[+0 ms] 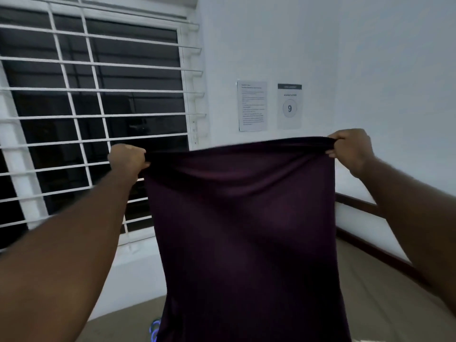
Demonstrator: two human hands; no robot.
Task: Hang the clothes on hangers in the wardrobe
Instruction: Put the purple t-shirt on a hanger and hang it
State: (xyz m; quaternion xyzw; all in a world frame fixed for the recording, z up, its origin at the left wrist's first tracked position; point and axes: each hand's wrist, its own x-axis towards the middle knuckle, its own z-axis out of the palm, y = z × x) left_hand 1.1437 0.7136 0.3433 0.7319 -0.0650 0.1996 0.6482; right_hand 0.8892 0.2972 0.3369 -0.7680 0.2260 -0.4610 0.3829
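**Forearms (74, 243) reach out, spreading a maroon garment (246, 230)**

The left hand (128, 160) and right hand (350, 149) each grip a top corner, fingers curled round the bunched edge. This pulls the cloth flat, probably to sort its shape before hanging. It drops straight down between and below the hands, in front of the barred window (98, 90).

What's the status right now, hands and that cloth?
Left hand and right hand each grip a top corner of the dark maroon garment. Garment held up, spread, hanging free. No hanger or wardrobe in view. Barred window behind; nothing blocking.
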